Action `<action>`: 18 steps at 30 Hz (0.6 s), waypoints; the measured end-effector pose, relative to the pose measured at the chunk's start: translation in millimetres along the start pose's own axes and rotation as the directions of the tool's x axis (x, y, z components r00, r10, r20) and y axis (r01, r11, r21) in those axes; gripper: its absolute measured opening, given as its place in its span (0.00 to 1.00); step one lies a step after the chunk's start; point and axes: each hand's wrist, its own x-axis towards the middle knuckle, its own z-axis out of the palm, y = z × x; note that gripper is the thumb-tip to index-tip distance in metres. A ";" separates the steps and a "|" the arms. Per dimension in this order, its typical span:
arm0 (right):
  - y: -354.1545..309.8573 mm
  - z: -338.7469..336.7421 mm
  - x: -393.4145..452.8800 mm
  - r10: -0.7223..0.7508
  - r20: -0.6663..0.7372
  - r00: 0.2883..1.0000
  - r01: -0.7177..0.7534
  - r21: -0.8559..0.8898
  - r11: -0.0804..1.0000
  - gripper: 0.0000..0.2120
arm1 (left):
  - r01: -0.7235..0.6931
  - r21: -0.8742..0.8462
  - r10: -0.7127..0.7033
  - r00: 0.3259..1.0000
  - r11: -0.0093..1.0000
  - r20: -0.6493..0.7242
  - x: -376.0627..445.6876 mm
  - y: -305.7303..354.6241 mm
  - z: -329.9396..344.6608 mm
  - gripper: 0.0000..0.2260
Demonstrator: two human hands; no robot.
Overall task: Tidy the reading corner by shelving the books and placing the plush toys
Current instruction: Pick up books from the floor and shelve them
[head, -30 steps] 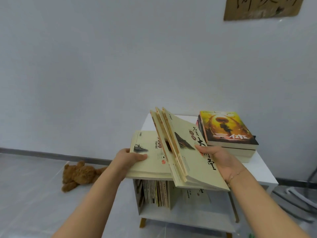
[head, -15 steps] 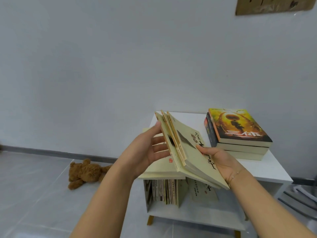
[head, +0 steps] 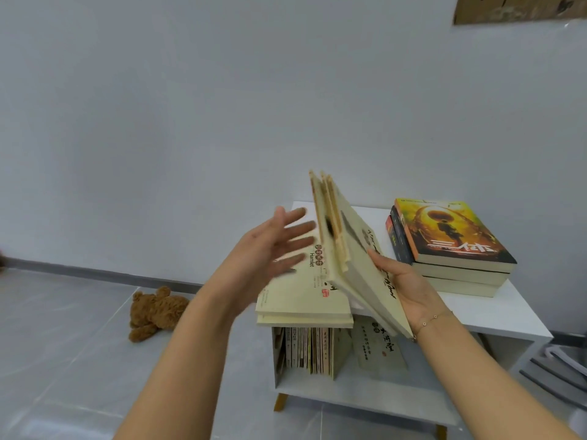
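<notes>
Nearest me, the person's two forearms reach out over the white side table (head: 495, 315), and the job in hand looks like gathering a batch of cream paperbacks off its top so they can go down onto the shelf. The right hand (head: 409, 284) lies flat with its fingers straight against the cover of a tilted bundle of cream paperbacks (head: 359, 252), propping them up on their lower edge at the table's front left; the left hand (head: 273, 249) hovers just beside them with its fingers spread and straight, gripping nothing, though blur hides whether the fingertips touch the bundle. Under that hand, two more cream books, the top one a Hamlet paperback (head: 305, 290), lie flat and overhang the table's front left edge. I would guess the next move calls for the left hand to close in on the bundle's other face so both palms can squeeze it square before lifting. Below the tabletop, the open shelf already holds a row of upright books (head: 309, 350) at its left, with one cream book (head: 378, 347) leaning loose to their right, which may crowd the gap. Further back on the table's right sits a stack of thick novels (head: 451, 249). Well left of the table, a brown teddy bear (head: 155, 312) lies on the grey floor, not yet placed.
</notes>
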 end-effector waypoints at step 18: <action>14.3 -8.7 8.1 -0.039 -0.023 0.999 0.039 -0.040 0.998 0.33 | 0.092 0.534 0.117 0.931 0.841 -0.345 -6.4 -39.5 3.7 0.04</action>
